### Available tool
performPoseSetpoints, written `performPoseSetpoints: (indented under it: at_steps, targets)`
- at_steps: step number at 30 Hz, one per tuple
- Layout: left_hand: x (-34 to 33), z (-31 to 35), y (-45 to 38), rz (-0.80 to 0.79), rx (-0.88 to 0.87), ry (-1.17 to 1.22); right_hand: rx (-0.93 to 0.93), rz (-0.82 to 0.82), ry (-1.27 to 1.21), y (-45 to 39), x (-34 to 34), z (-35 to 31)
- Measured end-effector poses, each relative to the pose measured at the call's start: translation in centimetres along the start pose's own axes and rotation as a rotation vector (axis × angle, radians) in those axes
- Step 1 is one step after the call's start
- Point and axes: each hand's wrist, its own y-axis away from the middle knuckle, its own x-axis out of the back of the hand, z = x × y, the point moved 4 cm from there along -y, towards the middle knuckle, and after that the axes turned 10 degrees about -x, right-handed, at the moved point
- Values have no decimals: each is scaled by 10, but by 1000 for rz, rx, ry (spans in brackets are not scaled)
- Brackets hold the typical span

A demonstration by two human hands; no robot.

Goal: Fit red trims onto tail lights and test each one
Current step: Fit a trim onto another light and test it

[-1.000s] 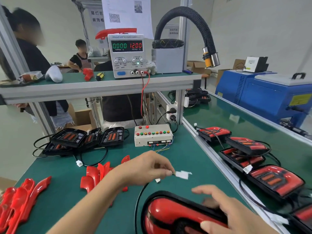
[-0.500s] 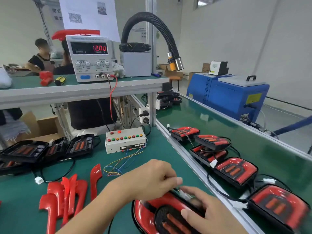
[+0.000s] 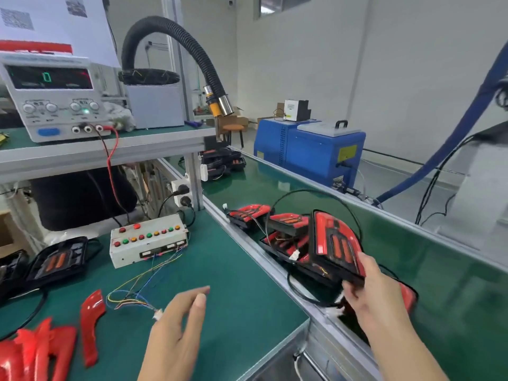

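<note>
My right hand (image 3: 376, 290) grips a red-trimmed tail light (image 3: 334, 244) by its lower edge, tilted upright over the green conveyor belt (image 3: 445, 284), above several other finished tail lights (image 3: 248, 213). Its black cable loops over them. My left hand (image 3: 178, 325) hovers open over the green bench mat (image 3: 233, 276), beside the white connector (image 3: 157, 314) of the tester's coloured wires. The white test box (image 3: 147, 240) with coloured buttons sits behind. Loose red trims (image 3: 90, 323) lie at the lower left. Untrimmed black tail lights (image 3: 59, 261) rest at the left.
A power supply (image 3: 52, 97) sits on the shelf, with red and black leads running down to the test box. A black extraction hose (image 3: 176, 42) arches overhead. A blue machine (image 3: 310, 149) stands beyond the belt. An aluminium rail (image 3: 264, 259) divides bench from belt.
My right hand lifted the trimmed tail light off the bench and carried it right, over the belt. My left hand let go of the connector and opened. The view turned right.
</note>
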Motion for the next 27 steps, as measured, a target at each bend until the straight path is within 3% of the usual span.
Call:
performPoseSetpoints:
  at_steps: [14, 22, 27]
  targets:
    - [-13, -21, 35, 71, -125, -92, -42, 177, 10, -55, -18, 7]
    - [-19, -29, 41, 99, -149, -123, -57, 80, 77, -59, -27, 6]
    - [-23, -30, 46, 91, -73, -57, -10, 45, 99, -61, -34, 6]
